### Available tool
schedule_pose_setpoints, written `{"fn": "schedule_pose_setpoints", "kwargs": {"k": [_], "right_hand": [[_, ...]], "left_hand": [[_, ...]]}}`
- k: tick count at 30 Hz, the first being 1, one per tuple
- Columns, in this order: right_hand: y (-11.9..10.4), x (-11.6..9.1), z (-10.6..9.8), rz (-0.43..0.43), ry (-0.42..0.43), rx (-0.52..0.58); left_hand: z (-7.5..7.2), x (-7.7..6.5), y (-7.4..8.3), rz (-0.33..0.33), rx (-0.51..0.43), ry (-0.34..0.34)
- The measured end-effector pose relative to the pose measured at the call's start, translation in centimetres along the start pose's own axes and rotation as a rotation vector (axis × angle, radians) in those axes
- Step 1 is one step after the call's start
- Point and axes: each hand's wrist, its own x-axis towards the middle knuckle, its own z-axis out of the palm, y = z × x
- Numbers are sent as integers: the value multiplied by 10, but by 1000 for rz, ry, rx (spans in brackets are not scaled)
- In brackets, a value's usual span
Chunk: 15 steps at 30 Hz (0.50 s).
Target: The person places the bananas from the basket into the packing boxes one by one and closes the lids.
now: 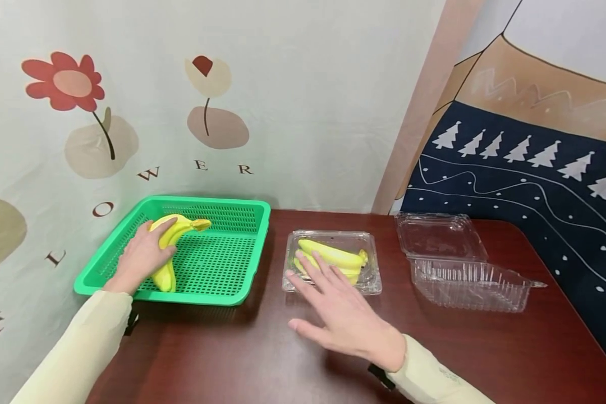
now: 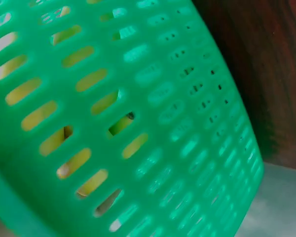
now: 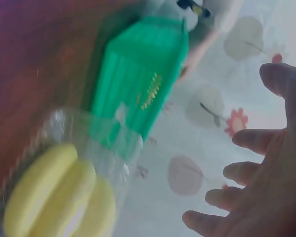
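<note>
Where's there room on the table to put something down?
Bare table: in front of the green basket, and between the right sleeve and the open clamshell. Crowded: the basket's left side, where the left hand grips bananas, and the banana container by the right hand.

Bananas (image 1: 333, 254) yellow; basket (image 1: 259, 247) green; table (image 1: 222, 353) reddish-brown; sleeves (image 1: 81, 336) cream; backdrop (image 1: 313, 112) pale, flower-printed.

Soft light fills my head view, glinting on the open clear plastic box (image 1: 469, 286); my bare right hand (image 1: 345, 314) shadows the glossy red-brown table (image 1: 242, 359). My right wrist view is hazy and blurred.
</note>
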Motion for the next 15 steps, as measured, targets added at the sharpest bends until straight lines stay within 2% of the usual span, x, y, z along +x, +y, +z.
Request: {"fn": "schedule_pose_setpoints", "kwargs": {"k": [6,15], "right_hand": [[18,-18,-24,49,62,-22],[46,-52,-55,163,120,-77]], "left_hand": [[-9,-6,2,49,0,35],[-16,-11,9,64,-15,76]]}}
